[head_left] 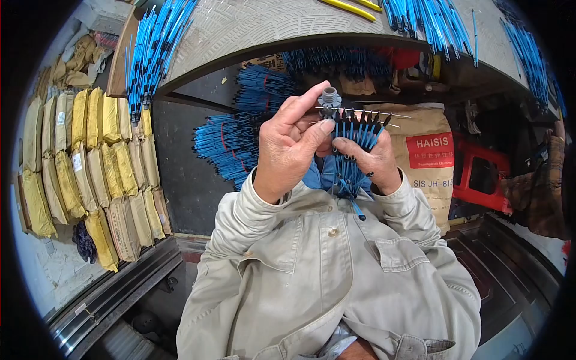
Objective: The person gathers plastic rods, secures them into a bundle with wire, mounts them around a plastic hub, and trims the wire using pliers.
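My left hand (288, 141) pinches a small grey threaded fitting (329, 99) between thumb and fingers, above my lap. Beside it, my right hand (375, 157) is closed round a fanned bunch of blue rods with black tips (354, 129). Thin metal needles (384, 113) run crosswise by the fitting and the black tips. The lower ends of the blue rods hang down in front of my jacket. Some fingers of my right hand are hidden behind the bunch.
Blue rod bundles (225, 144) lie to the left below the grey table (240, 42). More blue rods (153, 54) and yellow strips (351, 8) rest on it. Packed bags (90, 174) stand far left. A brown sack (429, 180) and red plastic object (480, 180) are at right.
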Tool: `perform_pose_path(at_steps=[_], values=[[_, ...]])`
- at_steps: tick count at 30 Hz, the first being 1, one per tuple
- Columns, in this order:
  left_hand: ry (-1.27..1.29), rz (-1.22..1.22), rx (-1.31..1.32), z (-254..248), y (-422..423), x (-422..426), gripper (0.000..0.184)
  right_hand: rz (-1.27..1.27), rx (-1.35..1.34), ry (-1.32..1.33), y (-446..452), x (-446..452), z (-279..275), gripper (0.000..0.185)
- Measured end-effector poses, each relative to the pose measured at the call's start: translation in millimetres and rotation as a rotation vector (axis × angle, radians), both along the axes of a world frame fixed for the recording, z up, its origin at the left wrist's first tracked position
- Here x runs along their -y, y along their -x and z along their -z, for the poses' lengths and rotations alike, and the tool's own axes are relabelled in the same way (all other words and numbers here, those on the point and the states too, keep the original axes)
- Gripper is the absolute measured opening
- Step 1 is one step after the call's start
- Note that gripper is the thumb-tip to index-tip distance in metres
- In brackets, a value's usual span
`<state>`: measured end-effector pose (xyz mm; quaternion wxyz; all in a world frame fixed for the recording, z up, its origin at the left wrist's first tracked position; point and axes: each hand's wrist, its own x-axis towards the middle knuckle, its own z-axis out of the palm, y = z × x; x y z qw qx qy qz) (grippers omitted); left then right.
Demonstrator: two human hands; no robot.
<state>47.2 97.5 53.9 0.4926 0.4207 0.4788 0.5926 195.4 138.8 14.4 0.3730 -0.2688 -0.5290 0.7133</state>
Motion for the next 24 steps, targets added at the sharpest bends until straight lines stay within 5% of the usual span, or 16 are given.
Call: perform_pose_path(at_steps=[24], values=[[-0.131,0.027,-0.336,0,-1,10,0.045,-0.026,-0.001,-0.093,-4,3,1,0.028]])
